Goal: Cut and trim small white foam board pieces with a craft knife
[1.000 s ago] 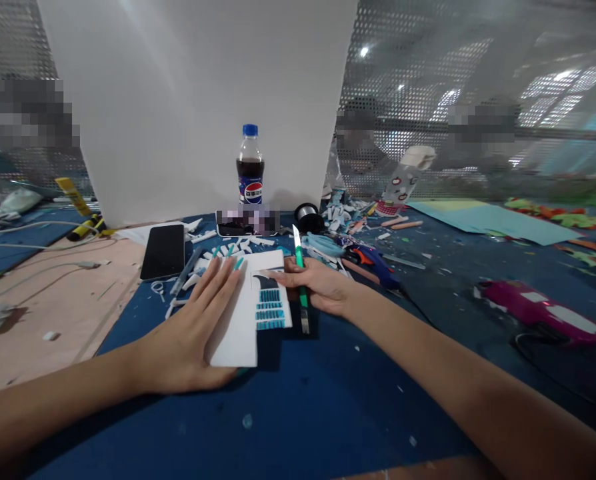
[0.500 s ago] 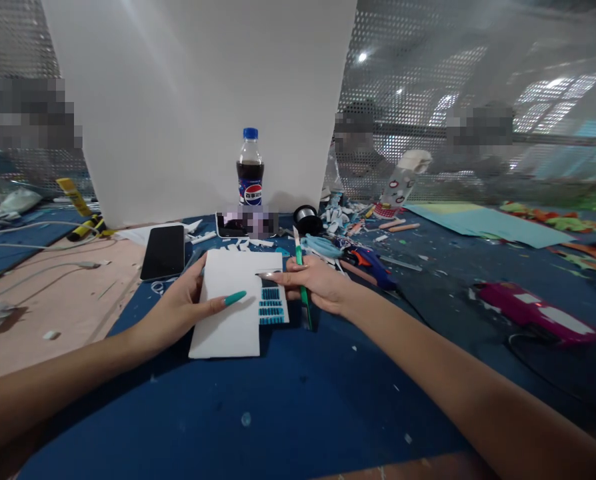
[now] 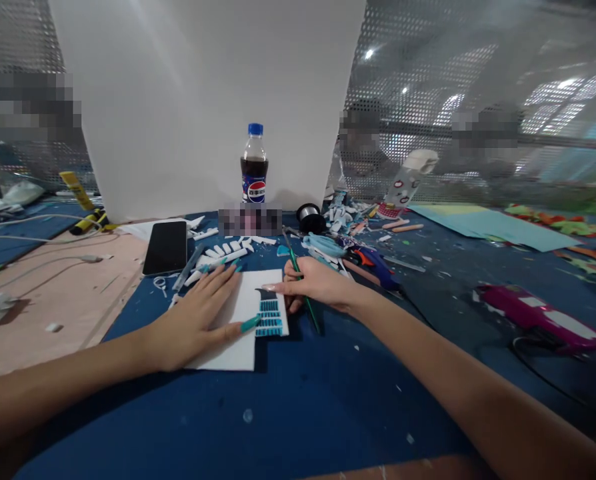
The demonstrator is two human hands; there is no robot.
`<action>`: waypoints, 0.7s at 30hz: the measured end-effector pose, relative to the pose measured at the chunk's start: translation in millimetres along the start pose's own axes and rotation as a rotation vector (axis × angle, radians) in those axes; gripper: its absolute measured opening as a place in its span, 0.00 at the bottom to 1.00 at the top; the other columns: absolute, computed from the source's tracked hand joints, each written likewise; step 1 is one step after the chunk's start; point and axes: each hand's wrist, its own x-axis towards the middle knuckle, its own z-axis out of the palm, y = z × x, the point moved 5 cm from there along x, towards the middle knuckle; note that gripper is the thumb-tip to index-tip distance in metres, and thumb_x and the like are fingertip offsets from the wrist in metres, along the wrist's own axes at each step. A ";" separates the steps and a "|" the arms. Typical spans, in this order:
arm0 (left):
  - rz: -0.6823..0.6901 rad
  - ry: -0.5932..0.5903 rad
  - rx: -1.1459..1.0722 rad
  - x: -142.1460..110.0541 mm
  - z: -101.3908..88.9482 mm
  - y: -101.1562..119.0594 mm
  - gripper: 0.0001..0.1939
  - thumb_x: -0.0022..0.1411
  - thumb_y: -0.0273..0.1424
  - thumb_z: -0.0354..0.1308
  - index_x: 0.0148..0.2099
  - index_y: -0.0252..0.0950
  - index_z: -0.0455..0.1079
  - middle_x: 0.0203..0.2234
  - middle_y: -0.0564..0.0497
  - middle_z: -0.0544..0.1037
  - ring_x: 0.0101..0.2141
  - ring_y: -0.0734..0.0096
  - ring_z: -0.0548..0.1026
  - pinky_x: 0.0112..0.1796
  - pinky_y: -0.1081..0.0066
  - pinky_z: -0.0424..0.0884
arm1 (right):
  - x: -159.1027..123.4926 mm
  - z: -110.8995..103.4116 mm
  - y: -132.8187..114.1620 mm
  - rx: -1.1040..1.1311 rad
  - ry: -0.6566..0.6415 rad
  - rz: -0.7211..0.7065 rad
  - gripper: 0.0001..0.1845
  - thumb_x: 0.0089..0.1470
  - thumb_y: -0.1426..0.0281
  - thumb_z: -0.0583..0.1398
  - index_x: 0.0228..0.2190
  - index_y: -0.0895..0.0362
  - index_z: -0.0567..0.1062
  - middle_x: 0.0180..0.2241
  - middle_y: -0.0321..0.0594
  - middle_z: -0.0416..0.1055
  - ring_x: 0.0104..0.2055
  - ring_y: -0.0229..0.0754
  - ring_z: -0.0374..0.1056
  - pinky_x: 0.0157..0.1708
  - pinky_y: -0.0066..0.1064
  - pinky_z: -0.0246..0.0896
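Observation:
My left hand (image 3: pixel 198 320) lies flat on a white foam sheet (image 3: pixel 245 347) with its fingers spread, pressing it onto the blue mat. A blue grid of small cut cells (image 3: pixel 269 317) marks the sheet's right edge. My right hand (image 3: pixel 314 285) rests at that edge, fingers closed round a green craft knife (image 3: pixel 303 288). The knife's blade points away from me, and its handle end touches the mat. My right forefinger reaches onto the sheet just above the grid.
A cola bottle (image 3: pixel 253 165) stands before a white board (image 3: pixel 203 100). A black phone (image 3: pixel 166 248) lies at the left, white foam scraps (image 3: pixel 223 253) behind the sheet. A blue glue gun (image 3: pixel 373 261), a wire spool (image 3: pixel 309 217) and a magenta tool (image 3: pixel 538 316) lie at the right.
My left hand lifted and shifted the sheet, then laid itself flat on it again. The knife in my right hand has tipped lower, towards the mat.

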 end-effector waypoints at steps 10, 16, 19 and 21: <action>0.049 0.015 0.045 1.2 -0.6 0.5 0.26 0.68 0.39 0.33 0.65 0.37 0.41 0.63 0.48 0.44 0.62 0.58 0.41 0.58 0.52 0.47 | -9.0 -45.8 -9.2 -0.546 0.257 0.060 0.17 0.52 0.54 0.53 0.28 0.56 0.62 0.14 0.33 0.62 0.11 0.31 0.52 0.13 0.29 0.47; -0.038 -0.018 0.077 4.2 -4.1 3.7 0.27 0.67 0.37 0.35 0.63 0.29 0.49 0.62 0.41 0.47 0.61 0.56 0.43 0.58 0.52 0.48 | -18.5 -26.5 -26.1 -0.816 0.071 -0.093 0.12 0.59 0.64 0.47 0.33 0.56 0.66 0.23 0.37 0.71 0.16 0.33 0.61 0.20 0.28 0.54; -0.057 -0.043 0.086 5.1 -6.1 5.9 0.27 0.67 0.36 0.36 0.63 0.28 0.50 0.62 0.40 0.47 0.61 0.55 0.42 0.58 0.52 0.48 | -18.0 -16.8 -31.4 -1.039 0.013 -0.163 0.13 0.58 0.69 0.47 0.35 0.55 0.71 0.19 0.36 0.70 0.20 0.37 0.64 0.25 0.29 0.54; -0.059 -0.042 0.093 5.4 -7.1 6.6 0.27 0.66 0.36 0.36 0.63 0.28 0.50 0.62 0.40 0.47 0.61 0.56 0.42 0.58 0.52 0.48 | -16.5 -15.3 -32.1 -1.157 0.011 -0.182 0.13 0.57 0.72 0.49 0.36 0.54 0.73 0.18 0.37 0.70 0.24 0.39 0.66 0.27 0.29 0.52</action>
